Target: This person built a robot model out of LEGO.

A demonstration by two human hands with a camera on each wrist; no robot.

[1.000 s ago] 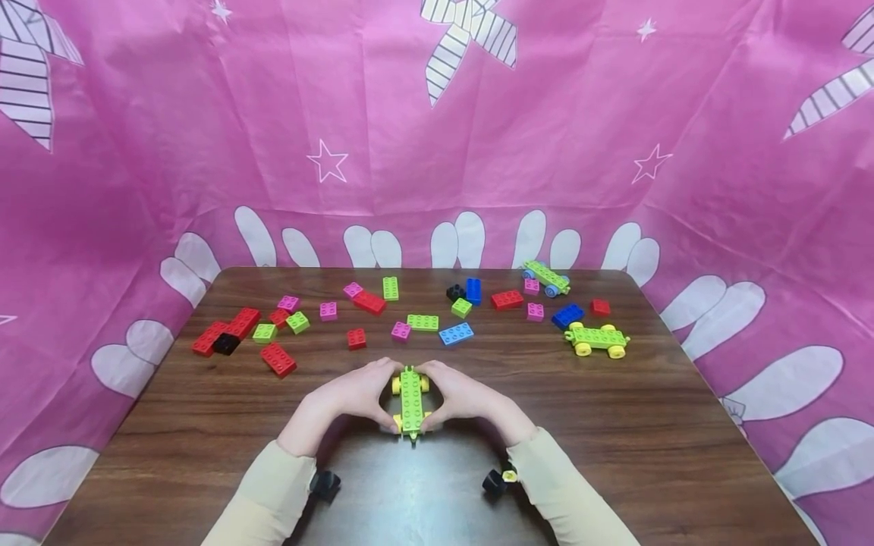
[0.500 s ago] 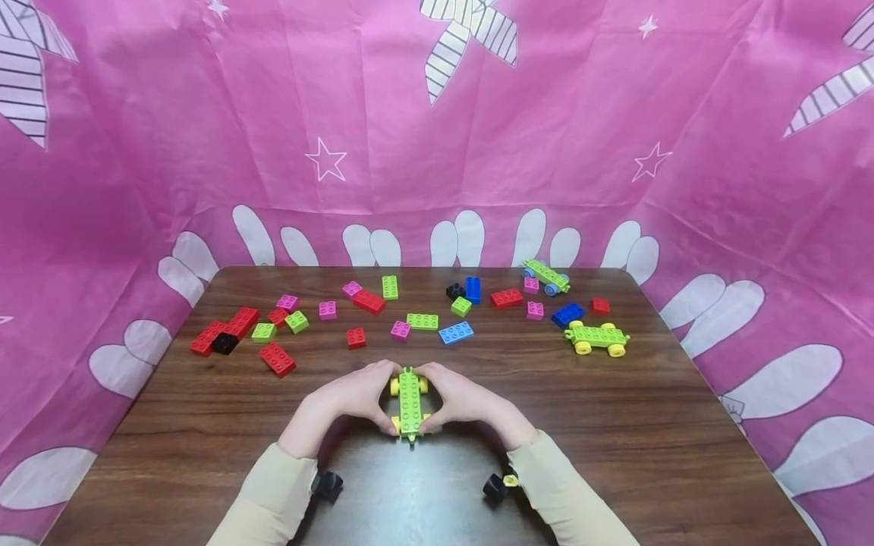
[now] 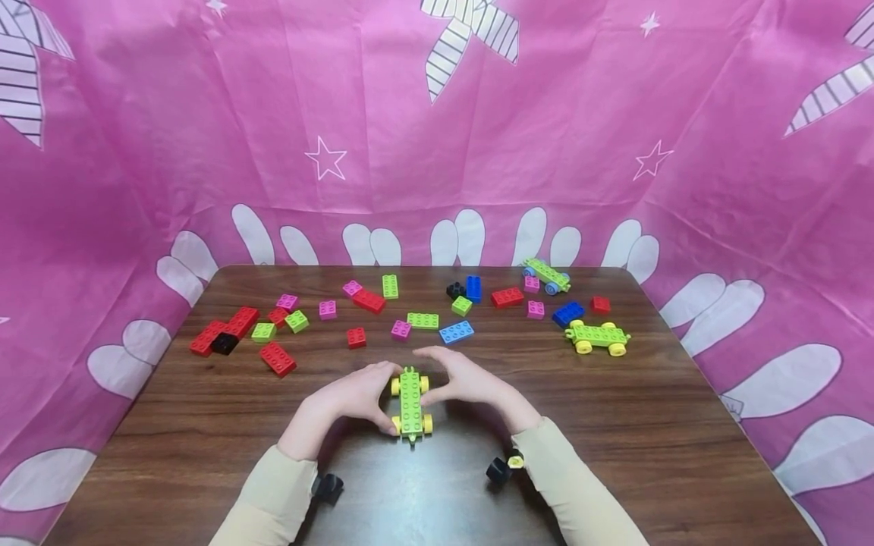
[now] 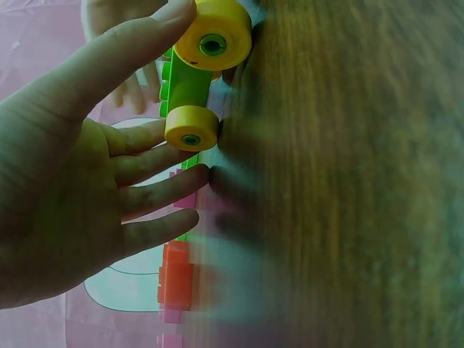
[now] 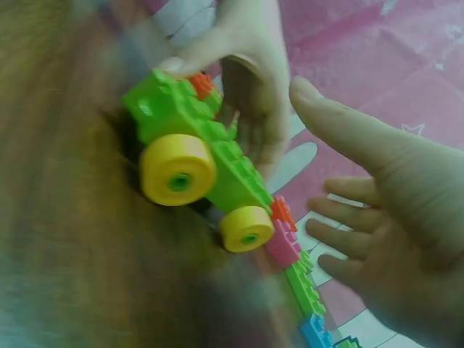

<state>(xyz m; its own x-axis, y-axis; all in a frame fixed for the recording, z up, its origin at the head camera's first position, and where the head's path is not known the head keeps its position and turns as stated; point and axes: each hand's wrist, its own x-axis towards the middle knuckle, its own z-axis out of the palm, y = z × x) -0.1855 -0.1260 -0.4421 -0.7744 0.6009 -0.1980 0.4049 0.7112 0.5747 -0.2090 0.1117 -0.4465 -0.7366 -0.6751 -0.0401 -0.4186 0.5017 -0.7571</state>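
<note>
A lime-green toy car base [image 3: 410, 402] with studs and yellow wheels stands lengthwise on the table between both hands. On its left side is my left hand [image 3: 358, 394], its thumb touching the near yellow wheel [image 4: 212, 36] and its spread fingers beside the far wheel [image 4: 191, 128]. The left wrist view shows those fingers nearly straight. To the right is my right hand [image 3: 467, 381], thumb and fingers spread with nothing held. In the right wrist view the right thumb [image 5: 341, 123] is apart from the car base [image 5: 210, 148].
Loose red [image 3: 278, 359], pink, lime, black and blue bricks lie scattered across the table's back half. Another yellow-wheeled car base [image 3: 597, 336] stands at right, and a blue-wheeled one [image 3: 547, 275] sits behind it. Pink printed cloth [image 3: 382, 152] surrounds the table.
My right hand has come off the car base and moved to the right and slightly away from me. The left hand and the car base have stayed nearly in place.
</note>
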